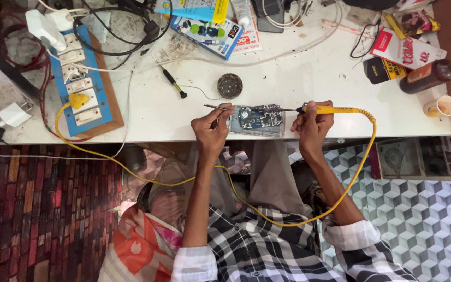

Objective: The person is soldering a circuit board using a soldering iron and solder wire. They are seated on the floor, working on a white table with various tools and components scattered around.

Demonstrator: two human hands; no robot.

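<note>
Lying at the near edge of the white worktable [298, 83], a circuit board [257, 118] is being worked on; the left hand [212, 128] is being held closed around thin tweezers [217, 108], fingers pinched shut; the right hand [311, 124] is being kept gripped on a yellow soldering iron [325, 109], its tip being rested over the board; a round tin [229, 85] is being kept just beyond; the yellow cord [364, 151] is being looped below.

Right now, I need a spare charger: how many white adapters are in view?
2. One adapter sits at the far end of the board; the other adapter lies left of the board's near end. Clutter may hide more.
</note>
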